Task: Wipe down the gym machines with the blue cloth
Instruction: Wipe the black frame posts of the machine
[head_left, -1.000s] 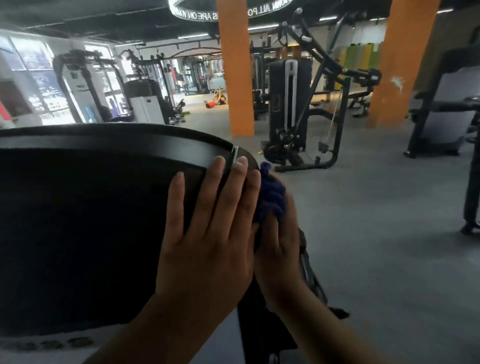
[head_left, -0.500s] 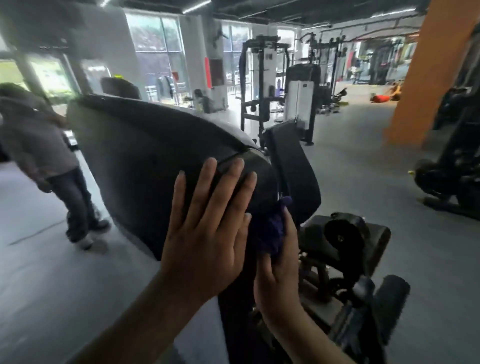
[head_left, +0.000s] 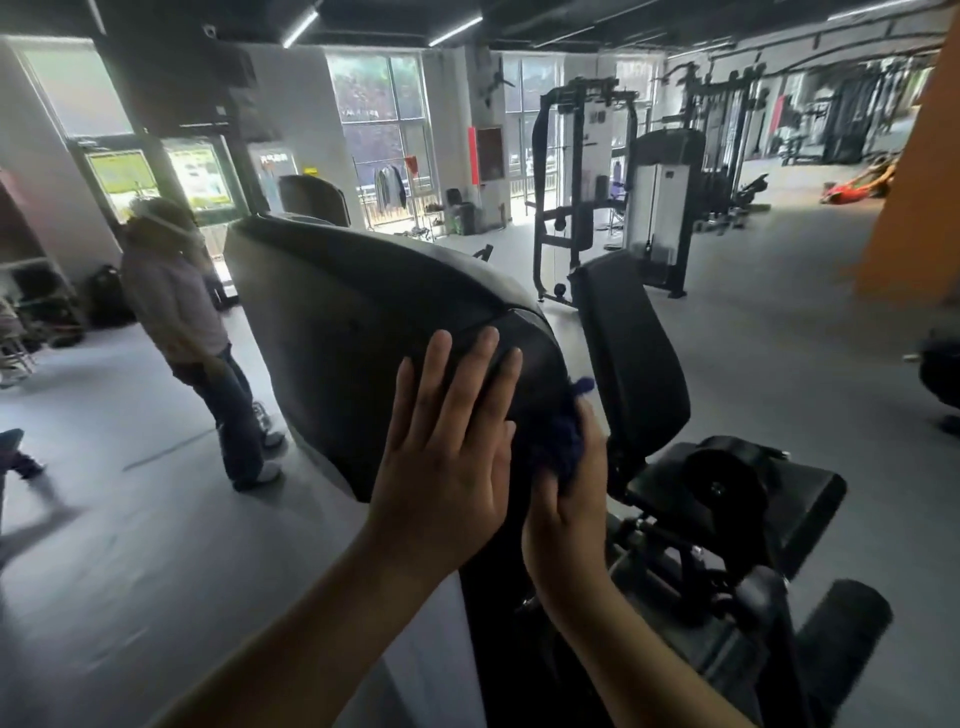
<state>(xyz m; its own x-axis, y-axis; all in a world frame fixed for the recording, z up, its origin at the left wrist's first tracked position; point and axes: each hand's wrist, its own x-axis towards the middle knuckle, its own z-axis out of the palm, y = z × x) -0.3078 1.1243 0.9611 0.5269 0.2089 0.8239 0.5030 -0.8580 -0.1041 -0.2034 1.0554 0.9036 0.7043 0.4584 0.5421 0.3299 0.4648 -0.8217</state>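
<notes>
A black gym machine's rounded housing (head_left: 343, 332) fills the middle of the head view. My left hand (head_left: 447, 457) rests flat on its near end, fingers straight and spread. Just to the right, my right hand (head_left: 569, 499) grips a bunched blue cloth (head_left: 553, 441) and presses it against the housing's right side edge. Part of the cloth is hidden behind my left hand and inside my right palm.
A black back pad (head_left: 631, 358) and seat (head_left: 737, 483) of the same machine stand right of my hands. A person (head_left: 192, 332) stands on the grey floor at left. A cable machine (head_left: 587, 182) stands behind, an orange pillar (head_left: 914, 197) at far right.
My view has swung left, from the orange pillars to the windows and a standing person. My right hand with the cloth has slid lower along the housing's edge. My left hand stays flat.
</notes>
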